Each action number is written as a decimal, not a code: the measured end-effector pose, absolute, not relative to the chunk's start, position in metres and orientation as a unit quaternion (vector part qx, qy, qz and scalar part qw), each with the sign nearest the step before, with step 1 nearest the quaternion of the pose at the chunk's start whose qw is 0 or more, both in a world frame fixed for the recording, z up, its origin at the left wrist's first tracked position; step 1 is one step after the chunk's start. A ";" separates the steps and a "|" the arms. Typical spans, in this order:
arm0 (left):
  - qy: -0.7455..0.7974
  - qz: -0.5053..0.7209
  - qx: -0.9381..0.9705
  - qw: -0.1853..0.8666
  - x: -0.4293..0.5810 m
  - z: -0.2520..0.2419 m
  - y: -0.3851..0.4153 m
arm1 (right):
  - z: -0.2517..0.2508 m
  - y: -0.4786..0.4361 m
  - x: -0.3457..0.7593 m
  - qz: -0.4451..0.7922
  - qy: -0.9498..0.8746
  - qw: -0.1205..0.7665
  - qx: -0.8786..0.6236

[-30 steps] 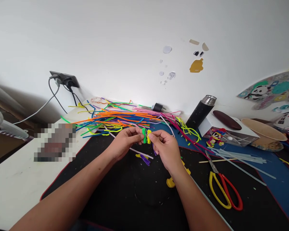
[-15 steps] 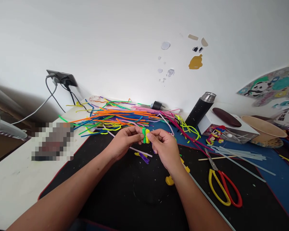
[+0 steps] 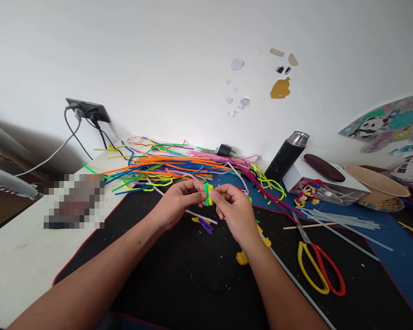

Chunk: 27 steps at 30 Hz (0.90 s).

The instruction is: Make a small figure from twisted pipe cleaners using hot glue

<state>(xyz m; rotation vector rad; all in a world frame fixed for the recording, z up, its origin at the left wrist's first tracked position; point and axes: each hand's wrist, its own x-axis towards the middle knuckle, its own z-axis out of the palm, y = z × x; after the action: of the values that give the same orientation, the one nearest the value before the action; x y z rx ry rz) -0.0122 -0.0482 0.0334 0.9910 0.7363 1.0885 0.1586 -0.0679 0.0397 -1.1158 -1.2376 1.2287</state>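
Observation:
Between my fingertips, above the black mat (image 3: 158, 275), is a small piece of green and yellow pipe cleaner (image 3: 209, 194), bent into tight loops side by side. My left hand (image 3: 180, 199) pinches its green side with thumb and fingers. On the yellow side, my right hand (image 3: 234, 208) grips with thumb and forefinger. Just below them on the mat lie a purple looped pipe cleaner piece (image 3: 205, 225) and a pale pink pipe cleaner (image 3: 201, 217). Partly behind my right forearm is a yellow tool (image 3: 242, 258), perhaps a glue gun.
A heap of coloured pipe cleaners (image 3: 172, 165) spreads along the wall. Red and yellow handled scissors (image 3: 318, 266) lie at right beside clear glue sticks (image 3: 347, 220). Behind them stand a black flask (image 3: 287, 156), a white box (image 3: 330, 181) and a bowl (image 3: 378, 183).
Both hands stay nearly in place on the green and yellow piece. My right hand's lower fingers have shifted slightly; the rest of the table looks the same.

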 end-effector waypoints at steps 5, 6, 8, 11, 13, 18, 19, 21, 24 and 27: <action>0.331 0.485 0.436 0.682 -0.013 0.033 -0.048 | 0.037 -0.068 0.158 0.536 -0.501 0.515 -0.443; 0.330 0.486 0.437 0.681 -0.012 0.032 -0.048 | 0.036 -0.068 0.158 0.537 -0.500 0.517 -0.440; 0.327 0.487 0.437 0.682 -0.012 0.032 -0.048 | 0.035 -0.068 0.157 0.537 -0.500 0.522 -0.435; 0.321 0.487 0.431 0.688 -0.012 0.030 -0.048 | 0.033 -0.068 0.156 0.537 -0.501 0.526 -0.430; 0.319 0.488 0.424 0.693 -0.012 0.030 -0.048 | 0.033 -0.068 0.156 0.537 -0.501 0.527 -0.428; 0.317 0.490 0.420 0.695 -0.011 0.030 -0.048 | 0.035 -0.069 0.154 0.533 -0.504 0.529 -0.426; 0.317 0.492 0.423 0.692 -0.011 0.030 -0.048 | 0.035 -0.069 0.153 0.533 -0.503 0.532 -0.424; 0.317 0.496 0.428 0.685 -0.011 0.030 -0.048 | 0.034 -0.070 0.152 0.535 -0.498 0.538 -0.420; 0.317 0.501 0.430 0.680 -0.010 0.029 -0.049 | 0.032 -0.071 0.149 0.543 -0.489 0.546 -0.410; 0.313 0.507 0.426 0.680 -0.010 0.029 -0.049 | 0.030 -0.071 0.147 0.557 -0.484 0.551 -0.391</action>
<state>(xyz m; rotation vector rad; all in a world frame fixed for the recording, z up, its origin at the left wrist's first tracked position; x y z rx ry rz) -0.0100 -0.0489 0.0291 0.9573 0.7029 1.1379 0.1471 -0.0708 0.0303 -0.9242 -1.1446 1.3175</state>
